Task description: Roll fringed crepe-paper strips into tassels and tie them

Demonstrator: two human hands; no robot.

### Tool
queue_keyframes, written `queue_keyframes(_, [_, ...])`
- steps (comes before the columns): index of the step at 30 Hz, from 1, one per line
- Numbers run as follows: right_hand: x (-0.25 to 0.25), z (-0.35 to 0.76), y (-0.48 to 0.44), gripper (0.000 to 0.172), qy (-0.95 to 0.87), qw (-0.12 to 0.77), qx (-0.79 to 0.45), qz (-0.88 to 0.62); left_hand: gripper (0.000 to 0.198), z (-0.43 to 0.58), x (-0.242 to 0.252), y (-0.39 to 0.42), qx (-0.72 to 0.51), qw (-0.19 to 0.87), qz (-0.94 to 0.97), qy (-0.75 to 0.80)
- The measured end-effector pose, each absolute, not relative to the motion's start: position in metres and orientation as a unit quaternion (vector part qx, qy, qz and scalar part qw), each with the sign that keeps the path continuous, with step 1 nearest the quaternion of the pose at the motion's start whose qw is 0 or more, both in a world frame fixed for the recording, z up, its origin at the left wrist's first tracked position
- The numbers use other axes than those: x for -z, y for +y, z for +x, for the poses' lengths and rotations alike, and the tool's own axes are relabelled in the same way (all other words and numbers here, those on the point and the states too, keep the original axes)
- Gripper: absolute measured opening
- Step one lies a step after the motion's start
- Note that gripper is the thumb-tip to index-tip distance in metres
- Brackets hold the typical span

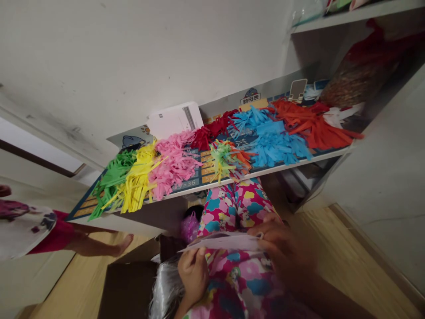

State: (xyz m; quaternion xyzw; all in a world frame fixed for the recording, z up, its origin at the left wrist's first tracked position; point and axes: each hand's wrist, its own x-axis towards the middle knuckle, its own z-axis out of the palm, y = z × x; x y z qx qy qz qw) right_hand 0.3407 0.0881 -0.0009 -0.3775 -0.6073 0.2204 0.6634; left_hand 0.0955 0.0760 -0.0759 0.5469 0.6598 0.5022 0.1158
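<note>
Red-topped bag [352, 82] under a white shelf [358, 17], 1 bystander [61, 235] at left

We log tassels [175, 164] along the table [195, 189], left corner to right end; flat pack [175, 119] at the back edge, behind them; bag [352, 82] at back right corner, under a shelf [358, 16]. Before the front edge: sheet [226, 242] between left hand [194, 270] and right hand [279, 243], carton [128, 288] to their left.

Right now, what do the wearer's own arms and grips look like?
The left arm and right arm are bare where seen. The left grip and right grip are ungloved; a pale spot at the right one may be a ring, too blurred to tell. The clothes are magenta with pink, blue and yellow shapes.
</note>
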Motion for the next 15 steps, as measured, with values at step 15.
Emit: queue_keyframes(15, [-0.005, 0.351, 0.083, 0.011, -0.761, 0.571, -0.117, -0.286, 0.033, 0.097, 0.073, 0.077, -0.506, 0.155, 0.525, 0.666])
